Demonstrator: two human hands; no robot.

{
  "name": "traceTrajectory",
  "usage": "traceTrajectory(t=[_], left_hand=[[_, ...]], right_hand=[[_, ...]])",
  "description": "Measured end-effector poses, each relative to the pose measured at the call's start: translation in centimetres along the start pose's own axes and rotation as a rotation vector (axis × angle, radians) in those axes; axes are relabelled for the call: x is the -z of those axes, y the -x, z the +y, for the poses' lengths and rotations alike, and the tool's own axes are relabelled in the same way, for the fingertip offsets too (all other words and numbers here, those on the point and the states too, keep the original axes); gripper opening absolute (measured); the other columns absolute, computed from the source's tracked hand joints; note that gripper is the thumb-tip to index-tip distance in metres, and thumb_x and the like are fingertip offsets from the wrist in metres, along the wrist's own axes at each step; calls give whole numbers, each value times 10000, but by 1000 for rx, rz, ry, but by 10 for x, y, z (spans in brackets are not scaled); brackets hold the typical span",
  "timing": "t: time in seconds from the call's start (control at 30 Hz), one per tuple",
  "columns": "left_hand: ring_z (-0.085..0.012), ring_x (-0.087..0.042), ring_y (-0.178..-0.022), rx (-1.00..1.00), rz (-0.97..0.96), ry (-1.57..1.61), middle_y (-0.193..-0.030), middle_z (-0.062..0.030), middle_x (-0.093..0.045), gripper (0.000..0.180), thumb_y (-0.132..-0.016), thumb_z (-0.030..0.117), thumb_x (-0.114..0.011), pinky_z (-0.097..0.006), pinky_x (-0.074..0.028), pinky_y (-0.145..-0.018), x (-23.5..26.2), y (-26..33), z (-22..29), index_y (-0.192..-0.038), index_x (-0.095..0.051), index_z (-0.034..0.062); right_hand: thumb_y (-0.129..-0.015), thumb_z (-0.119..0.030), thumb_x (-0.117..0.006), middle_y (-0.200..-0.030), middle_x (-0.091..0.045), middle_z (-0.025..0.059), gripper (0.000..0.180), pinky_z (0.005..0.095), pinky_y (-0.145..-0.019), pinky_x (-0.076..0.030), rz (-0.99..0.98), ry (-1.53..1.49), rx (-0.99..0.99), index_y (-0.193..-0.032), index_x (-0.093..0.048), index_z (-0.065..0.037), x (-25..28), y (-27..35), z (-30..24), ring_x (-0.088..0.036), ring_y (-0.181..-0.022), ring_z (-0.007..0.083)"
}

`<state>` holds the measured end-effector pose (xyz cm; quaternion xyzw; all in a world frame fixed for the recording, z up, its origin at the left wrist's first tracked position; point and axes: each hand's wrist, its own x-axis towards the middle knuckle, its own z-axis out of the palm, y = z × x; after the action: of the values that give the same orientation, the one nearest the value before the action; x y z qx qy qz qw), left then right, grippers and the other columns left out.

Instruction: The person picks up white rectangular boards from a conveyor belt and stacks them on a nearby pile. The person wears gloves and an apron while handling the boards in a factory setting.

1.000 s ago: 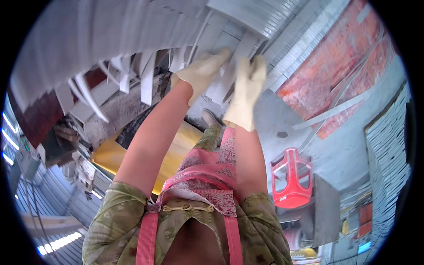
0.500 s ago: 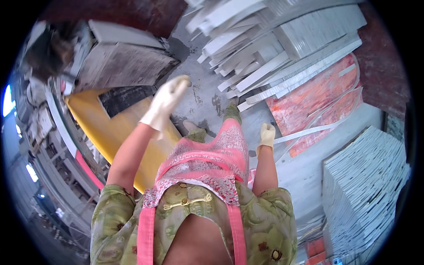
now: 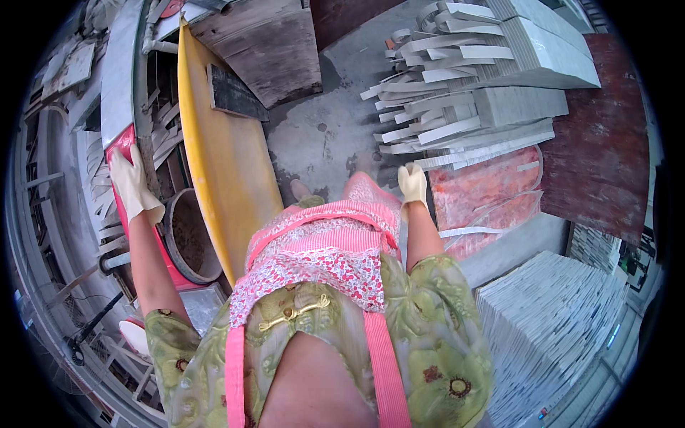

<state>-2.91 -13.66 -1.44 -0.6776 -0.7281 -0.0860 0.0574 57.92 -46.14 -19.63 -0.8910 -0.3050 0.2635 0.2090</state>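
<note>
My left hand (image 3: 133,184), in a cream glove, reaches out to the far left over a red panel (image 3: 123,143) at the end of a long pale bench or machine edge. Its fingers point forward and look stretched out, with nothing seen in them; whether it touches the panel I cannot tell. My right hand (image 3: 412,184), gloved alike, hangs at my right side with the fingers curled in. Nothing shows sticking out of it. Close by on its right lies an orange-red mottled sheet (image 3: 485,187) with a white strip (image 3: 474,230) across it.
Stacks of pale slabs with loose strips (image 3: 457,121) stand ahead to the right. A large pile of thin sheets (image 3: 553,307) is at the near right. On my left are a yellow panel (image 3: 228,164), a round tub (image 3: 193,235) and a weathered wooden box (image 3: 264,50).
My view has turned to the left. My left hand has swung outward from in front of me to the red panel. My right hand stays low and curled at my side.
</note>
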Motion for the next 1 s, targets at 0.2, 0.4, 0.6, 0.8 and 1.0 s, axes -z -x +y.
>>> traceTrajectory(t=[0.2, 0.4, 0.6, 0.8, 1.0], left_hand=[[-481, -377, -1444, 155, -57, 28, -1523, -307, -446, 788, -1040, 574, -345, -551, -270, -1202, -31, 18, -4, -1472, -447, -77], [-469, -389, -1441, 167, 2, 15, -1522, -299, -453, 780, -1041, 572, -354, -546, -275, -1200, -33, 27, -6, -1467, -458, -73], [-430, -367, -1465, 176, 16, 125, -1532, -274, -455, 679, -1080, 494, -336, -513, -232, -1226, -20, 39, 0, -1473, -469, -44], [-386, -390, -1457, 215, 71, 264, -1520, -252, -481, 593, -1103, 417, -348, -451, -239, -1234, -3, 52, 15, -1462, -487, -34], [-374, -463, -1401, 263, 99, 243, -1469, -240, -536, 528, -1099, 356, -407, -433, -322, -1196, -8, 56, 7, -1424, -535, -40]], right_hand=[[-876, -264, -608, -1047, -730, 242, 392, 430, -899, -528, 73, -74, 93, -1120, -704, 27, -11, -2, -64, -698, -1027, 383], [-863, -275, -593, -1026, -712, 263, 350, 470, -891, -520, 44, -35, 99, -1040, -692, 10, -29, -6, -85, -676, -1020, 426], [-831, -291, -610, -1026, -709, 283, 364, 488, -881, -523, -13, 83, 56, -1023, -699, 6, -58, -46, -75, -676, -1017, 448], [-825, -335, -602, -1048, -719, 273, 440, 470, -909, -529, -113, 76, 53, -1066, -714, 16, -75, -111, -126, -674, -1054, 446], [-854, -312, -570, -1062, -709, 268, 387, 498, -925, -511, -108, 0, 221, -1037, -700, 4, -97, -160, -194, -659, -1053, 454]])
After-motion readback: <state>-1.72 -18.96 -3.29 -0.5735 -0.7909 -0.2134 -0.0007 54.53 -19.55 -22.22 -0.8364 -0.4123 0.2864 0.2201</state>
